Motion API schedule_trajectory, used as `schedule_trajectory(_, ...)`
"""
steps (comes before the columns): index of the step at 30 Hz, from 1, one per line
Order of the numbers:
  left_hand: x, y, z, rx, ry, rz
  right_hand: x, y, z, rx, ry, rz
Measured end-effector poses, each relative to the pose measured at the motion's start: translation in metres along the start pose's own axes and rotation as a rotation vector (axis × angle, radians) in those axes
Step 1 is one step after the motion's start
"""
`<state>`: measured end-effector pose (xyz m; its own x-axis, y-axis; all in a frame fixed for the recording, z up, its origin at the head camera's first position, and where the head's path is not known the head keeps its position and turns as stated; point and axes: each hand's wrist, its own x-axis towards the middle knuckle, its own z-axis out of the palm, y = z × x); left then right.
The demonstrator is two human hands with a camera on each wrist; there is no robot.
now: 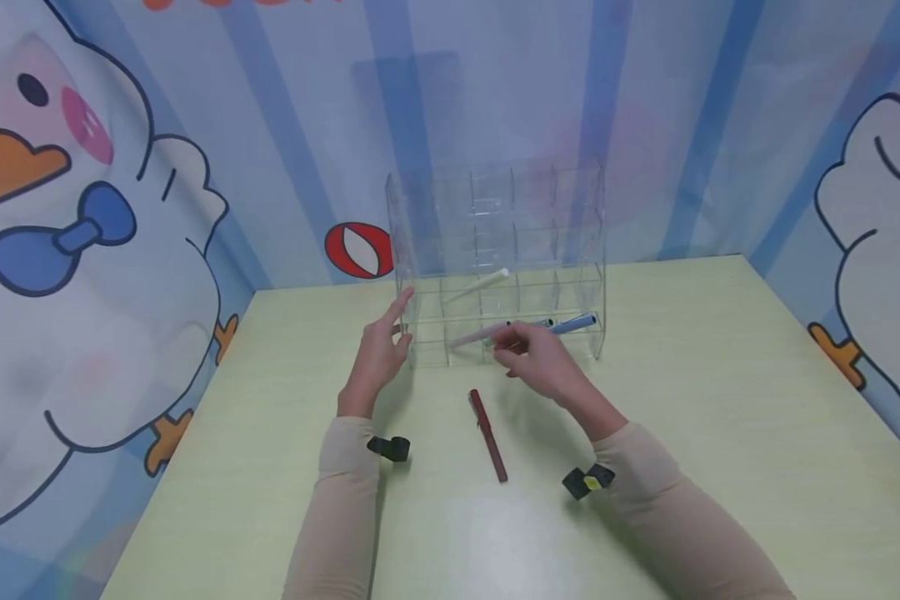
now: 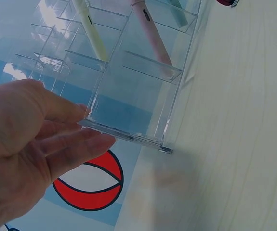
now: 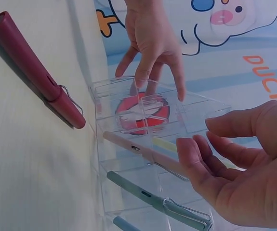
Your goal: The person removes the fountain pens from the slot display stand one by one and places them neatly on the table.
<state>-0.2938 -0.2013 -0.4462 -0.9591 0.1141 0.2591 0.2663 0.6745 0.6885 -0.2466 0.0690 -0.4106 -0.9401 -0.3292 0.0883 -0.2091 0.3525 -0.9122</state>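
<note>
Clear pen rack [image 1: 537,229] at the desk's [image 1: 690,400] back edge, with both hands beside it.
The left hand [image 1: 378,357] spreads its fingers against the rack's left side; the right wrist view alone reveals the right hand [image 3: 246,166] loosely curved, thumb and fingertips apart, near the pink pen [image 3: 145,153] and green pen [image 3: 155,199] in the rack. A dark red pen [image 1: 489,437] lies in front. Only that view reads "DUCK" in orange lettering [image 3: 266,79], its last letter cropped.
</note>
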Motion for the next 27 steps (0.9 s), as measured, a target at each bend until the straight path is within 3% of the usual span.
schedule_trajectory(15, 0.000, -0.003, 0.003, 0.001, 0.015, -0.015, 0.021, 0.005, -0.014, 0.135, 0.145, -0.189)
schedule_trajectory(27, 0.002, -0.002, 0.003, 0.000, 0.024, -0.010, 0.036, -0.004, -0.019, 0.085, 0.350, -0.287)
